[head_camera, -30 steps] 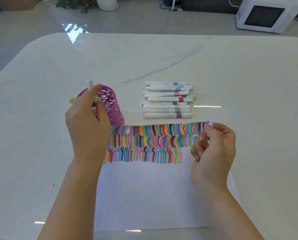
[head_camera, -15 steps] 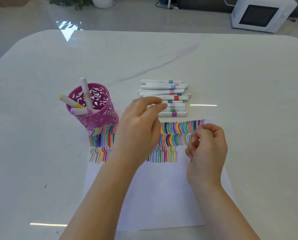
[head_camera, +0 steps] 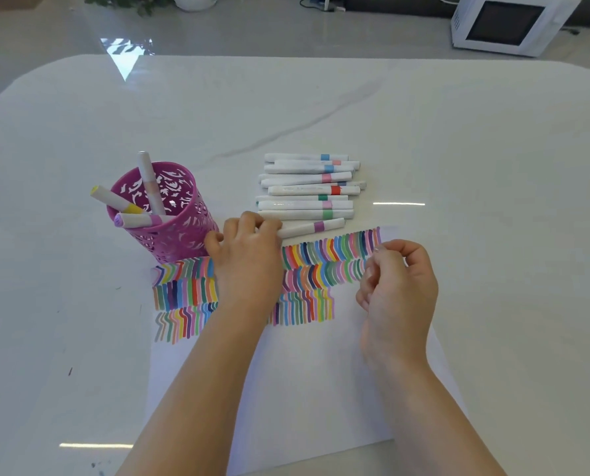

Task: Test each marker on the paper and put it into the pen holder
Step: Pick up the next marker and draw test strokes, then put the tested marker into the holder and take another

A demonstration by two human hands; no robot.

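A white paper (head_camera: 307,379) with rows of coloured strokes lies on the table in front of me. A magenta cut-out pen holder (head_camera: 170,231) stands at its top left corner with three markers inside. Several white markers (head_camera: 307,187) lie in a stack beyond the paper. My left hand (head_camera: 248,259) grips the left end of the nearest marker, the one with a purple band (head_camera: 317,227), which is tilted away from the stack. My right hand (head_camera: 398,290) hovers over the paper's right side, fingers curled in with nothing visible inside.
The white marble table (head_camera: 458,166) extends all around. A white microwave (head_camera: 506,22) sits on the floor at the far right, and a potted plant (head_camera: 132,1) at the far left.
My left hand left the pen holder, crossed to the right over the paper and took hold of the purple-banded marker, pulling its end out of the stack. My right hand hardly moved.
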